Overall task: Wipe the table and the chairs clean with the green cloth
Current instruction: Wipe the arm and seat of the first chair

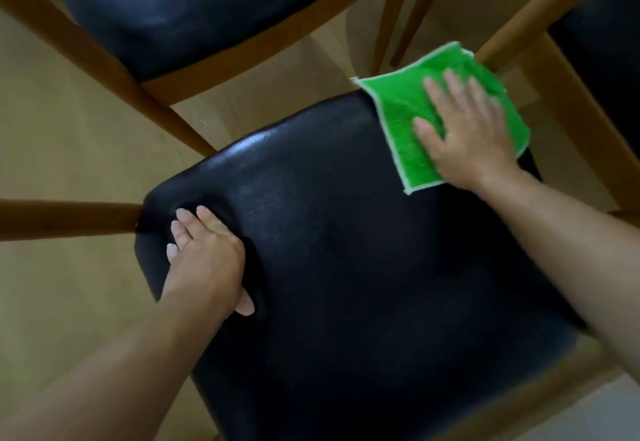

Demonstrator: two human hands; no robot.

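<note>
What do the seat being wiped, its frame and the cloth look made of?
Seat: black leather or vinyl, smooth, with a soft sheen; which one is unclear. Frame: light-brown wood, apparently varnished. Green cloth: fuzzy, likely microfibre, with a pale stitched edge.

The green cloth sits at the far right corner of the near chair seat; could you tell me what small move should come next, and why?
Probably draw the right hand back toward the person, dragging the green cloth across the black seat. The cloth lies flat under straight fingers at the far right corner, partly overhanging the edge, and most of the seat lies bare nearer the person. The left hand presses the left edge, which should steady the chair.
</note>
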